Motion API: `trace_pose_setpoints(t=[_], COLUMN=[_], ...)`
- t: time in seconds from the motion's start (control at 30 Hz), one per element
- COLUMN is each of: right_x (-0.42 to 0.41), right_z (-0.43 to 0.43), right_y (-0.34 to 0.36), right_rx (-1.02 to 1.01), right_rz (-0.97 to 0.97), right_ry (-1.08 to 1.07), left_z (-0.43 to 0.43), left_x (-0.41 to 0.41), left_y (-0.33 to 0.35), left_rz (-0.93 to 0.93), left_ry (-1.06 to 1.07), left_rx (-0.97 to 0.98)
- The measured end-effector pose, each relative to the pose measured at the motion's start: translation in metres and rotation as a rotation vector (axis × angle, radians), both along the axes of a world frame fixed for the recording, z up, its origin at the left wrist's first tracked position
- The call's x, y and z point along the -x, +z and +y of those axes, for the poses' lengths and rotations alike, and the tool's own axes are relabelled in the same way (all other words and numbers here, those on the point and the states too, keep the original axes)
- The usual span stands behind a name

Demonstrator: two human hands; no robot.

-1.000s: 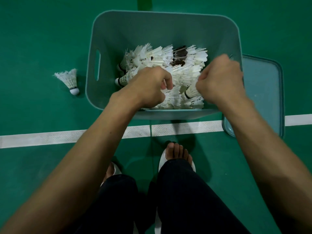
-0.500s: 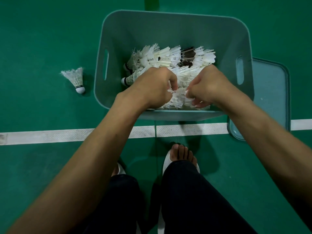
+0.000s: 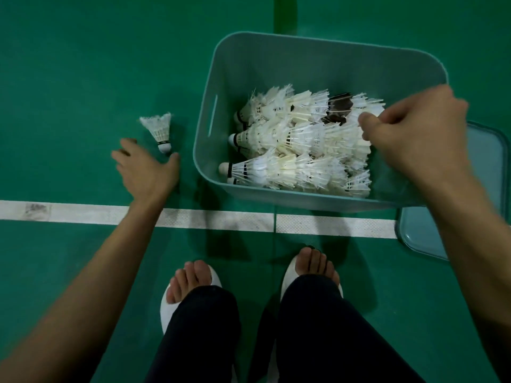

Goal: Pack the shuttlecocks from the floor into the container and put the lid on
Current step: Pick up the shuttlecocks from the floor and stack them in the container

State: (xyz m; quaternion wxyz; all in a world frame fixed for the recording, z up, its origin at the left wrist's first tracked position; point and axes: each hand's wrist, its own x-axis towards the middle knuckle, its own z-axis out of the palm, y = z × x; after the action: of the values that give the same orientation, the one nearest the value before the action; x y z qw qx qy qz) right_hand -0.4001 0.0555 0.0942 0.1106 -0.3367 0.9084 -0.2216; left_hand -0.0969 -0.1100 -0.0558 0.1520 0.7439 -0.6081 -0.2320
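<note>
I see my left hand point(image 3: 146, 170) low over the green floor point(image 3: 83, 78), left of the bin point(image 3: 326, 55). Its fingers are spread wide and it holds nothing; the thumb tip sits just beside the cork of a lone shuttlecock point(image 3: 159, 131), but I cannot tell whether they touch. That shuttlecock stands cork down on the floor, feathers up, leaning slightly, just left of the bin's left wall. A dark band rings its base; any print on it is too small for me to read.

My right hand point(image 3: 412, 139) hangs over the right side of the bin, fingers curled in a narrow pinch by the feathers. Whether it actually grips one I cannot tell.

Inside the bin lie the packed shuttlecocks point(image 3: 301, 150), nested in rows with corks pointing left, filling the near and right part. They also carry dark bands, with no legible writing. One dark-feathered piece point(image 3: 338, 109) shows among the white towards the far right.

The lid point(image 3: 486, 189) lies flat on the floor to the right of the bin, partly hidden by my right forearm. A white line point(image 3: 215, 219) crosses the floor near the bin, and my feet in white slippers point(image 3: 168, 310) stand nearer still.
</note>
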Motion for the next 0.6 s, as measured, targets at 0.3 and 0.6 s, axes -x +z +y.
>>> trace_pose_setpoints(t=[0.3,0.6], right_x=[-0.021,-0.053], right_z=[-0.011,-0.020], right_y=[-0.014,0.006], right_rx=[0.092,0.312], right_rz=[-0.054,-0.475], right_ry=[0.074,0.078], left_z=[-0.014,0.022], left_x=[0.039,0.076], left_y=[0.004,0.115], left_rz=[0.394,0.831], left_ry=[0.157,-0.122], left_rx=[0.098,0.321])
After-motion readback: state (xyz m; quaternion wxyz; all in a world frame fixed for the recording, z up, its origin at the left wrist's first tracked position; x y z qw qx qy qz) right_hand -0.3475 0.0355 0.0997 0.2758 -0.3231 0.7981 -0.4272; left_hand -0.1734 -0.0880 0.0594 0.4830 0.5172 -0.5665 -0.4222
